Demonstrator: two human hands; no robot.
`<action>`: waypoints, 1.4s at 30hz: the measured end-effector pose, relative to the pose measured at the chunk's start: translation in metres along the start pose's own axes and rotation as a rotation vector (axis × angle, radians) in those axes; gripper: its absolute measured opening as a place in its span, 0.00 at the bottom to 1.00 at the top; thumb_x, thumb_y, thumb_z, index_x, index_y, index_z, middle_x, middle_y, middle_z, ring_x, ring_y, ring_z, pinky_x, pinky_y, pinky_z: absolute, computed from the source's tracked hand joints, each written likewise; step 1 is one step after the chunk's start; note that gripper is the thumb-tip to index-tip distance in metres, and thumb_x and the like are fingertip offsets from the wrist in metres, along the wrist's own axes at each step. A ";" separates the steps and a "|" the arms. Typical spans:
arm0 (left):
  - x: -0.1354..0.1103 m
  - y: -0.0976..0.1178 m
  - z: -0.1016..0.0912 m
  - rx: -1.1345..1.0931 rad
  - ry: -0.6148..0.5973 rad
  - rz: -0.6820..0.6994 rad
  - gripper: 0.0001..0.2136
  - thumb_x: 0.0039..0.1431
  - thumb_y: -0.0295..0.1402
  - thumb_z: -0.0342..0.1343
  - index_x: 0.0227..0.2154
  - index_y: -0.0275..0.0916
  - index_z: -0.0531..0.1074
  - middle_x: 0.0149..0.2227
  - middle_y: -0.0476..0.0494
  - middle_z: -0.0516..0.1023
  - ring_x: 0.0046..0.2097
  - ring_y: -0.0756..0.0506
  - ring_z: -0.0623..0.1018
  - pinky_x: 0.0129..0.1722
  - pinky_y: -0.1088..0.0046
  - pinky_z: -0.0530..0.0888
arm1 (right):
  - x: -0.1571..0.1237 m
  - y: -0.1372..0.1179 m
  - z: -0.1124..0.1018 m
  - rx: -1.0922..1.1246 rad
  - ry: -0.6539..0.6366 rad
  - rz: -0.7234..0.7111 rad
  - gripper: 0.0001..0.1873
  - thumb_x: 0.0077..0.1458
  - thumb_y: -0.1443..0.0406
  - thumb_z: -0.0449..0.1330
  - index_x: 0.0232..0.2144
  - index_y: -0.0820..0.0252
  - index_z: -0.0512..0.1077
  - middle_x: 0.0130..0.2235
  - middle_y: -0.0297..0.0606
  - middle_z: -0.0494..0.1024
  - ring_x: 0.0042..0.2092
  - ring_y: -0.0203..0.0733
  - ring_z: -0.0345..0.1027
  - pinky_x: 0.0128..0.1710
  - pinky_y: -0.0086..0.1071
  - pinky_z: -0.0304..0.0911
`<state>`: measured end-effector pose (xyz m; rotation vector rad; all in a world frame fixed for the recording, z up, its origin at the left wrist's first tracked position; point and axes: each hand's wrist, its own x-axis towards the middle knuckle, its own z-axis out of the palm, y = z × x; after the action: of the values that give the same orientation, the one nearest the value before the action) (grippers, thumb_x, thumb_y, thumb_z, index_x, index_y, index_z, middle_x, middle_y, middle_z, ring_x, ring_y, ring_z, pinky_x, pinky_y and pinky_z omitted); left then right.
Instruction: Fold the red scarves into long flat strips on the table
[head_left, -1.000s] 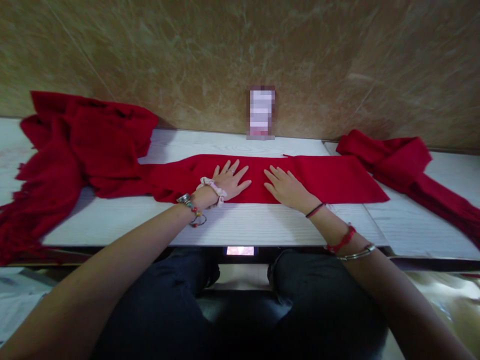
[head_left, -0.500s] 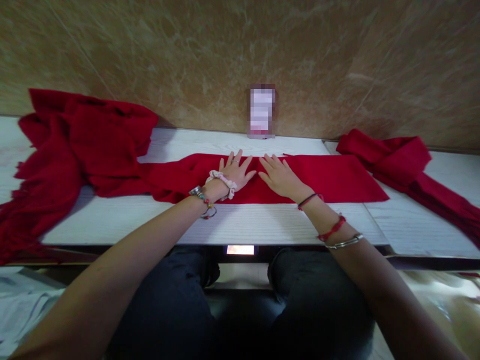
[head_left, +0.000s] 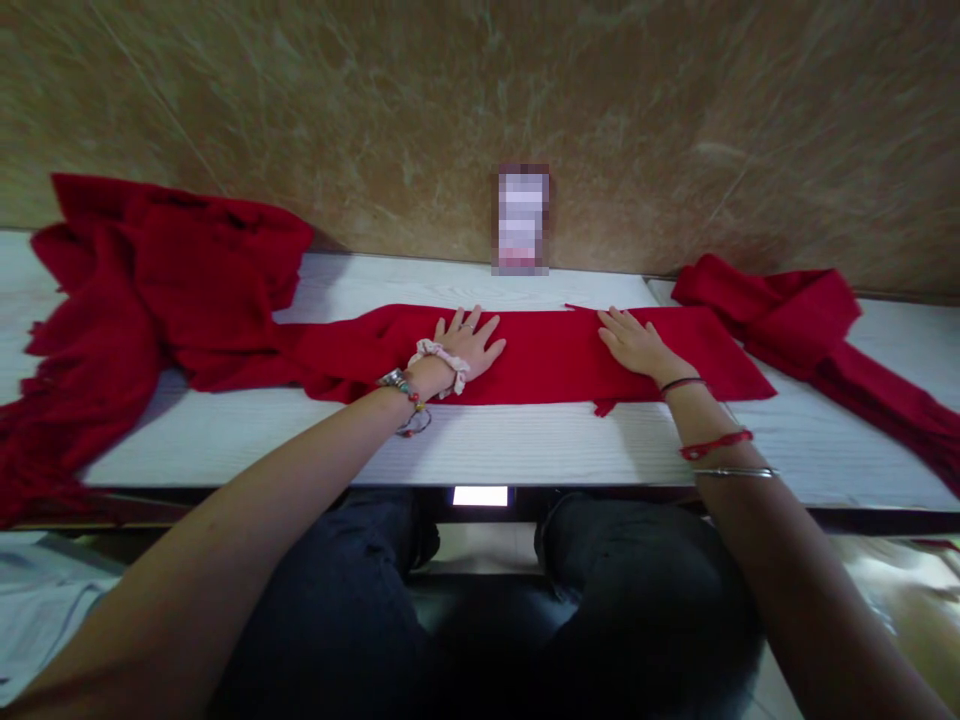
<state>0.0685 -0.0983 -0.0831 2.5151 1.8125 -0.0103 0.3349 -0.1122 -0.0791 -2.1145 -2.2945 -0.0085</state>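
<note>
A long red scarf (head_left: pixel 551 355) lies flat in a band across the white tabletop in front of me. On its left half rests my left hand (head_left: pixel 466 342), palm down with the fingers spread. My right hand (head_left: pixel 636 343) lies flat on the right part of the same band, its fingers stretched out. The cloth between the two hands looks smooth. Toward the left, the scarf runs into a bunched red heap (head_left: pixel 210 260) with fringe hanging near the table's front edge.
A folded red cloth (head_left: pixel 795 310) with a long tail lies at the right. A blurred-out upright object (head_left: pixel 521 220) stands at the back against the brown marbled wall (head_left: pixel 375 120). A small lit screen (head_left: pixel 481 496) shows below the front edge of the white table (head_left: pixel 480 445).
My right hand has slid to the right along the scarf, widening the gap between my hands. My left hand has stayed almost in place.
</note>
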 end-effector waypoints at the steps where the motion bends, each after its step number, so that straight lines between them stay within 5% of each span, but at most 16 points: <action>1: 0.000 0.000 -0.001 -0.003 -0.001 -0.002 0.26 0.61 0.46 0.31 0.60 0.45 0.47 0.64 0.44 0.44 0.63 0.37 0.46 0.57 0.53 0.50 | -0.001 0.005 -0.001 0.001 0.016 0.047 0.27 0.60 0.62 0.36 0.59 0.65 0.52 0.62 0.47 0.50 0.62 0.51 0.43 0.55 0.56 0.45; 4: -0.001 0.003 -0.006 -0.016 -0.023 -0.023 0.26 0.61 0.46 0.32 0.60 0.44 0.48 0.64 0.43 0.43 0.63 0.37 0.45 0.58 0.51 0.48 | -0.005 0.003 -0.004 0.014 0.099 0.086 0.27 0.60 0.61 0.37 0.58 0.68 0.53 0.61 0.52 0.52 0.61 0.54 0.44 0.55 0.56 0.46; 9: -0.004 0.011 -0.011 -0.043 0.035 -0.038 0.27 0.61 0.48 0.31 0.60 0.45 0.48 0.64 0.43 0.40 0.63 0.35 0.44 0.57 0.49 0.49 | -0.006 -0.037 -0.008 0.058 0.172 -0.266 0.27 0.60 0.60 0.38 0.59 0.65 0.51 0.62 0.48 0.49 0.62 0.53 0.40 0.55 0.55 0.45; 12: -0.004 0.012 -0.006 -0.041 0.005 -0.011 0.27 0.60 0.50 0.30 0.60 0.47 0.47 0.64 0.45 0.42 0.63 0.35 0.45 0.56 0.48 0.49 | -0.003 -0.040 -0.004 0.046 0.092 -0.298 0.26 0.60 0.59 0.38 0.59 0.61 0.52 0.62 0.45 0.50 0.62 0.53 0.39 0.55 0.57 0.44; 18: -0.005 0.008 0.000 -0.023 -0.009 0.001 0.26 0.60 0.48 0.31 0.60 0.47 0.47 0.64 0.45 0.43 0.62 0.34 0.46 0.56 0.48 0.50 | -0.001 0.028 0.005 0.042 -0.034 -0.060 0.27 0.60 0.60 0.37 0.60 0.60 0.49 0.62 0.44 0.48 0.62 0.52 0.40 0.54 0.61 0.43; 24: -0.002 0.008 -0.007 -0.025 -0.075 -0.020 0.27 0.60 0.48 0.31 0.61 0.46 0.46 0.64 0.44 0.42 0.63 0.34 0.43 0.57 0.47 0.48 | 0.002 0.081 0.008 0.017 0.112 0.110 0.26 0.59 0.62 0.38 0.56 0.70 0.56 0.58 0.56 0.57 0.60 0.56 0.46 0.52 0.59 0.48; 28: 0.012 0.020 -0.015 -0.052 -0.045 0.020 0.31 0.58 0.53 0.31 0.61 0.44 0.45 0.64 0.45 0.36 0.63 0.33 0.40 0.57 0.47 0.46 | 0.007 0.052 0.004 0.022 0.161 -0.067 0.27 0.60 0.61 0.39 0.57 0.74 0.53 0.59 0.57 0.54 0.62 0.52 0.43 0.56 0.51 0.47; 33: 0.029 0.038 -0.006 -0.048 -0.001 0.121 0.30 0.58 0.52 0.30 0.61 0.45 0.45 0.64 0.48 0.38 0.63 0.36 0.42 0.57 0.49 0.48 | 0.013 0.019 0.007 0.050 0.071 -0.251 0.28 0.61 0.59 0.37 0.59 0.66 0.51 0.61 0.51 0.52 0.62 0.48 0.42 0.56 0.47 0.48; 42: 0.031 0.032 0.003 -0.026 -0.007 0.148 0.29 0.59 0.51 0.30 0.61 0.45 0.46 0.64 0.47 0.43 0.63 0.37 0.46 0.57 0.51 0.49 | 0.002 0.128 0.004 -0.052 0.006 0.089 0.27 0.60 0.63 0.36 0.56 0.74 0.55 0.59 0.55 0.56 0.61 0.51 0.46 0.56 0.48 0.49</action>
<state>0.1081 -0.0794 -0.0863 2.6208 1.6080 0.0087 0.4620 -0.0997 -0.0843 -2.2359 -2.2191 -0.0734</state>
